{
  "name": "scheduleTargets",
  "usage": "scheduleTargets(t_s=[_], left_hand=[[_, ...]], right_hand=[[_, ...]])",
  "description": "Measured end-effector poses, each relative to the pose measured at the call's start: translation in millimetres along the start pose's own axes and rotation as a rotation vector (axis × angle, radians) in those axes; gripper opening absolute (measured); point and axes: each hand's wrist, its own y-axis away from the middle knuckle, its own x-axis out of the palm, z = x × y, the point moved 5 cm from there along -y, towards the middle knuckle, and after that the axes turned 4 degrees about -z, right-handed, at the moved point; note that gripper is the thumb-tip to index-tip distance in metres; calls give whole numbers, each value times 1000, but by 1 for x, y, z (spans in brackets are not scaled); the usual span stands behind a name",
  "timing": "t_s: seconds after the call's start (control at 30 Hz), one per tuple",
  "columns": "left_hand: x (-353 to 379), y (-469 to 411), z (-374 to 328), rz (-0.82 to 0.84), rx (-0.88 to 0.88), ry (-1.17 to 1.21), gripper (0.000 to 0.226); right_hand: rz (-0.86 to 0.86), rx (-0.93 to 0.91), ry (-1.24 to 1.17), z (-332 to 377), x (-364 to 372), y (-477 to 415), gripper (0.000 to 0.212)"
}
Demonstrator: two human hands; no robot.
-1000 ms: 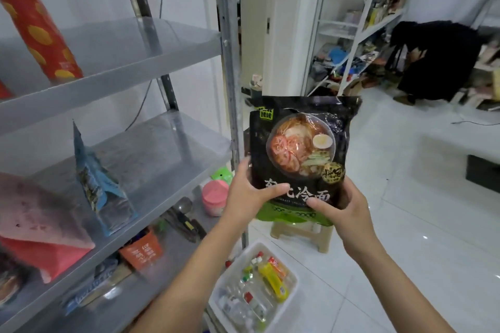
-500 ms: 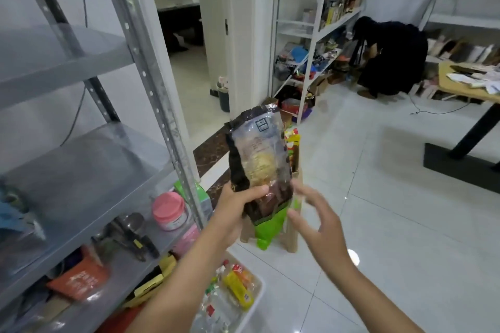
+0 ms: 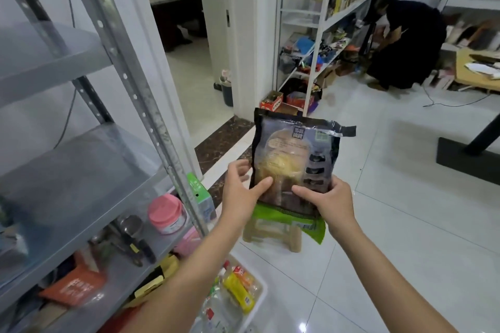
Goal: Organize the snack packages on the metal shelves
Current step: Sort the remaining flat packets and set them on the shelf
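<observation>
White tile floor (image 3: 405, 224), open to the right. Metal shelves (image 3: 81, 170) close on the left. Left grip (image 3: 240, 197) and right grip (image 3: 330, 203) both pinch the noodle packet (image 3: 295, 162), held upright in the air above the wooden stool (image 3: 273, 232).

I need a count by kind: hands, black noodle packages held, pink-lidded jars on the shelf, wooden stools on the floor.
Hands: 2 (left hand, right hand)
black noodle package: 1
pink-lidded jar: 1
wooden stool: 1
Total: 5
</observation>
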Motion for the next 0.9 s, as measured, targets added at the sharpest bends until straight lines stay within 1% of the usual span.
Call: scheduleTargets(t_s=[0.03, 0.07, 0.1, 0.13, 0.17, 0.2, 0.23, 0.27, 0.3, 0.33, 0.4, 0.43, 0.47, 0.5, 0.53, 0.57, 0.63, 0.67, 0.7, 0.73, 0.77, 0.8, 0.83, 0.9], left_hand=[[1, -2, -4, -71, 67, -77, 42], [5, -3, -6, -58, 110, -82, 39], [14, -4, -6, 23, 111, -21, 39], [25, -5, -4, 159, 72, 64, 46], [33, -7, -1, 273, 20, 134, 61], [38, -11, 0, 358, -10, 155, 75], [39, -18, -1, 396, -9, 167, 76], [39, -27, -1, 386, 5, 177, 65], [37, -36, -1, 340, 16, 180, 54], [35, -47, 1, 274, 18, 205, 48], [30, -70, 9, 151, -53, 254, 33], [28, -80, 15, 121, -101, 256, 22], [28, -91, 19, 125, -138, 258, 12], [27, -101, 22, 155, -154, 259, 6], [26, -111, 24, 195, -144, 247, 10], [26, -120, 24, 246, -118, 211, 15], [30, -139, 22, 330, -95, 159, 18], [33, -149, 24, 359, -108, 161, 18], [38, -159, 27, 388, -131, 180, 17], [44, -168, 29, 416, -152, 198, 17], [51, -177, 30, 442, -166, 201, 18], [59, -187, 32, 467, -168, 189, 19], [68, -197, 33, 492, -163, 172, 19], [86, -218, 34, 515, -170, 153, 18]], right_hand=[[-95, -31, 64, 1, 5, 0, 32], [-189, -79, 133, 3, 11, 0, 34], [-272, -142, 195, 6, 20, 2, 36], [-342, -223, 257, 9, 29, 5, 34], [-391, -309, 316, 11, 40, 8, 26], [-417, -389, 357, 10, 51, 10, 16], [-430, -449, 379, 6, 62, 11, 13], [-427, -483, 379, -1, 73, 11, 10], [-410, -497, 372, -9, 84, 11, 9], [-384, -504, 383, -16, 95, 12, 15], [-294, -518, 470, -26, 116, 10, 17], [-233, -530, 503, -29, 122, 5, 18], [-147, -530, 497, -31, 125, -2, 23], [-57, -505, 447, -32, 123, -10, 28], [2, -457, 381, -32, 117, -21, 32], [-2, -401, 333, -33, 107, -34, 37], [-126, -279, 296, -35, 77, -67, 57], [-120, -185, 264, -37, 66, -87, 70], [-30, -64, 211, -41, 61, -107, 79], [109, 43, 157, -45, 62, -125, 81], [253, 120, 115, -47, 65, -140, 76], [337, 164, 91, -50, 66, -154, 69], [352, 189, 82, -53, 65, -170, 62], [299, 207, 95, -60, 63, -200, 52]])
